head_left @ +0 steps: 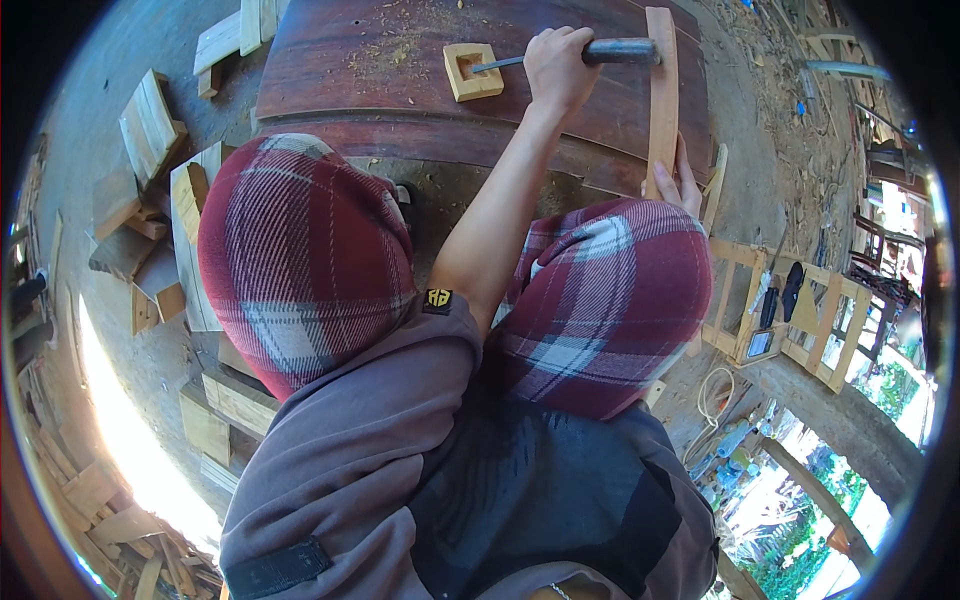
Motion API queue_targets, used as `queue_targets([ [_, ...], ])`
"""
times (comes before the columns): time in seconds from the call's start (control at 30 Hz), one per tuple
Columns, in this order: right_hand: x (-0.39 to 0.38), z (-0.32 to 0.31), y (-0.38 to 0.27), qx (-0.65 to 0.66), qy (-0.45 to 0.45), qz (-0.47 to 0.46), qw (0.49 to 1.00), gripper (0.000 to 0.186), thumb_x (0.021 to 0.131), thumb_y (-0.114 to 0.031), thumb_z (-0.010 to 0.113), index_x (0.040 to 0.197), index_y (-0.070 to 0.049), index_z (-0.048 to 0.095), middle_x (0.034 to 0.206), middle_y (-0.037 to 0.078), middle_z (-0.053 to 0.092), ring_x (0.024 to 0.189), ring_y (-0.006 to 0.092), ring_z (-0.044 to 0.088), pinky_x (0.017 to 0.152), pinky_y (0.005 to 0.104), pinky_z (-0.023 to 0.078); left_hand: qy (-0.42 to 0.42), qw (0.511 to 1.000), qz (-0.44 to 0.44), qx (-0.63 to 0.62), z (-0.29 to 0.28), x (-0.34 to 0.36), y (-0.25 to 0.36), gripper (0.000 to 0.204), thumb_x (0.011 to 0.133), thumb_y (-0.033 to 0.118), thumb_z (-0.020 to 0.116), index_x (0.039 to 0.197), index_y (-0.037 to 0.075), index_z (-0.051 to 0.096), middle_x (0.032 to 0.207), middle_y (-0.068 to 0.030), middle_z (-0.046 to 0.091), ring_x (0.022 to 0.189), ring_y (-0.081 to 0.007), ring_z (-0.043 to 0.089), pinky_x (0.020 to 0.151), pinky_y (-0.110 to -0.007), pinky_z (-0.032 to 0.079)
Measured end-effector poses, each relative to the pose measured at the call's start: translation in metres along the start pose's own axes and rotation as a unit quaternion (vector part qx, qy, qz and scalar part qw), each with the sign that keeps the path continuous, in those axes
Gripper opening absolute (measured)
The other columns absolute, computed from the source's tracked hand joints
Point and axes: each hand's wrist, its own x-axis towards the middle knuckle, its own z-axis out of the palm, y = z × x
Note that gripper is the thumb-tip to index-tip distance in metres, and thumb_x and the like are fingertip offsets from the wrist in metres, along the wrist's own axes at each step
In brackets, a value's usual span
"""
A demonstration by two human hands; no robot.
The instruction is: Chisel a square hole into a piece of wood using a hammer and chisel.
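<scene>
My left hand (560,72) is closed around a chisel (622,51) with a worn grey-blue handle. Its narrow metal blade points left, and the tip reaches into a square hollow in a small yellowish wooden block (485,87). The block rests on a dark reddish-brown wooden worktop (370,105). My right hand (677,182) grips the lower end of a long flat wooden bar (663,95), its fingers partly hidden behind my knee. At its upper part, the bar meets or nearly meets the butt of the chisel handle; contact cannot be made out for certain.
Wood shavings (400,50) litter the worktop. My knees in red plaid cloth (310,250) are close to its near edge. Wooden offcuts (150,125) lie on the floor at left. At right are a wooden frame (740,300), a phone (760,343) and a looped cord (715,390).
</scene>
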Motion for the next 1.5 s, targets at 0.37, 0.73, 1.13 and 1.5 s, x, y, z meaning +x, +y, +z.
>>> queue_targets([
  [0.37,-0.002,-0.011,-0.006,0.002,0.017,0.017,1.000,0.067,0.092,-0.024,0.065,0.150,-0.007,0.037,0.135,0.018,0.055,0.116,0.0191,0.059,0.095,0.0290,0.047,-0.134,0.989,0.010,-0.069,0.002,-0.018,0.025,0.024,0.067,0.027,0.073,0.086,0.012,0.073,0.084,-0.0108,0.070,0.086,-0.0330,0.067,0.078,-0.044,0.053],
  [0.73,0.002,-0.017,0.011,-0.004,0.026,-0.022,0.999,0.071,0.089,-0.027,0.067,0.149,-0.004,0.037,0.142,0.018,0.050,0.121,0.0230,0.057,0.099,0.0294,0.045,-0.096,0.990,-0.022,-0.103,0.002,-0.010,0.043,0.023,0.068,0.026,0.074,0.087,0.012,0.073,0.078,-0.0123,0.069,0.079,-0.0339,0.066,0.072,-0.043,0.052],
  [1.13,0.004,-0.026,0.013,-0.032,0.034,-0.011,0.999,0.070,0.090,-0.028,0.065,0.149,-0.003,0.036,0.138,0.020,0.052,0.116,0.0222,0.059,0.096,0.0296,0.047,-0.054,0.986,-0.067,-0.140,0.000,0.016,0.036,0.017,0.074,0.016,0.075,0.080,0.004,0.063,0.073,-0.0157,0.064,0.072,-0.0368,0.063,0.065,-0.044,0.048],
  [1.5,-0.009,-0.027,-0.015,-0.086,0.083,-0.145,0.982,0.063,0.090,-0.023,0.060,0.147,-0.003,0.039,0.090,0.009,0.059,0.076,0.0124,0.060,0.055,0.0234,0.049,-0.061,0.995,-0.051,-0.066,0.035,-0.004,0.026,0.018,0.071,0.024,0.078,0.079,0.012,0.067,0.077,-0.0091,0.066,0.081,-0.0322,0.064,0.070,-0.044,0.049],
])
